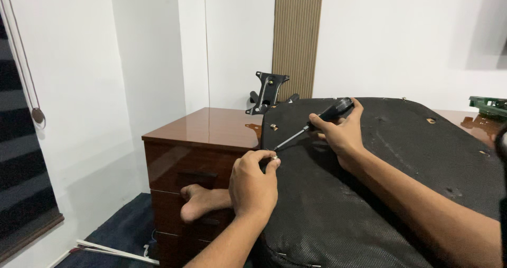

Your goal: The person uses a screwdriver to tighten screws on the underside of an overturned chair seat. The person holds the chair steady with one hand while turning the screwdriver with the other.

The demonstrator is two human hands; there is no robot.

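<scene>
Right hand [343,133] clamped on screwdriver [317,123], left hand [253,186] pinching a screw [274,157] at the seat base [380,183] edge — screw not yet seated, other holes open.

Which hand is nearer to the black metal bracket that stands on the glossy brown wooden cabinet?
Right. The right hand, gripping the black-handled screwdriver, lies just right of and below the black metal bracket. The left hand is lower, at the black fabric seat's edge.

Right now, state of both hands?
Left hand: closed, pinching a small screw at the seat cushion edge.
Right hand: closed on the screwdriver.
</scene>
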